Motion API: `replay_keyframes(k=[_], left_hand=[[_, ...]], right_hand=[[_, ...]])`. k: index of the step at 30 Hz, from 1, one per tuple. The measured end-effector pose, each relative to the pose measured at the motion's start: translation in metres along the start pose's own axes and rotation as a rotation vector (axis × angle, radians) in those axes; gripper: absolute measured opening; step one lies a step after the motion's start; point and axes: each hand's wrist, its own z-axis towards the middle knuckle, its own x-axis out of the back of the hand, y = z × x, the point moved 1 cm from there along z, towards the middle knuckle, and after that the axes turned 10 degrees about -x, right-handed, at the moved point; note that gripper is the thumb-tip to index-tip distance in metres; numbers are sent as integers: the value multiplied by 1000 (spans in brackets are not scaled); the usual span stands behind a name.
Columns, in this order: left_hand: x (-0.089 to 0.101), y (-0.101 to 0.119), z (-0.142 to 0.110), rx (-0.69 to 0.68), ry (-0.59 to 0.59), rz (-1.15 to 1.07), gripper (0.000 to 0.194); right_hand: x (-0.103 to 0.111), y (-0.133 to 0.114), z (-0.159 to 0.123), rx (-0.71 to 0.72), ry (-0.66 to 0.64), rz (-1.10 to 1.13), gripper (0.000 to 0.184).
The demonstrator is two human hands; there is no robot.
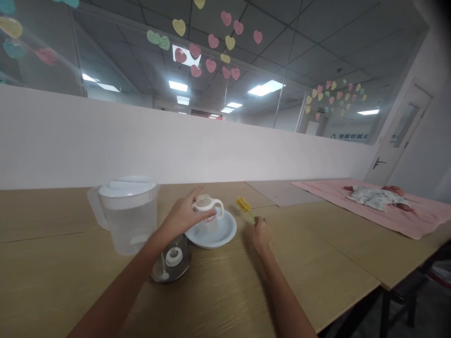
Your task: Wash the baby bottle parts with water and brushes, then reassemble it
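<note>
My left hand (183, 212) is closed around the upper part of a baby bottle (210, 226) with white handles and an uncapped, threaded neck. The bottle stands upright in or just over a shallow white basin (225, 238); its base contact is unclear. To the right, my right hand (262, 234) grips the thin green stem of a sponge brush (243, 204), its yellow head pointing up and left, apart from the bottle. Below my left wrist lies a metal tray (181, 272) bearing a white bottle collar (174, 257) and a small white-tipped stick (165, 274). My left forearm partly covers the tray.
A lidded clear pitcher (132, 216) with liquid stands left of my left forearm. On the far right of the wooden table (303, 263), a baby-like figure in patterned clothing (373, 197) lies on a pink cloth (405, 225). A low white wall (197, 150) runs behind the table.
</note>
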Motion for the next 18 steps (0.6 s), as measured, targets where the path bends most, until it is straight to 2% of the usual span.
replay_keyframes(k=[2, 5, 9, 12, 18], left_hand=[[0, 19, -7, -5, -113, -36, 73], [-11, 42, -21, -58, -427, -43, 72], [-32, 50, -34, -158, -682, -3, 82], [-39, 46, -36, -191, -779, 76, 82], [-45, 45, -38, -221, -785, 131, 71]], right_hand=[[-1, 4, 1, 41, -5, -27, 39], [-4, 10, 1, 65, -34, -53, 35], [-9, 14, 3, 73, -66, -110, 33], [-12, 16, 3, 81, -93, -152, 34], [-8, 11, -1, 75, -104, -206, 35]])
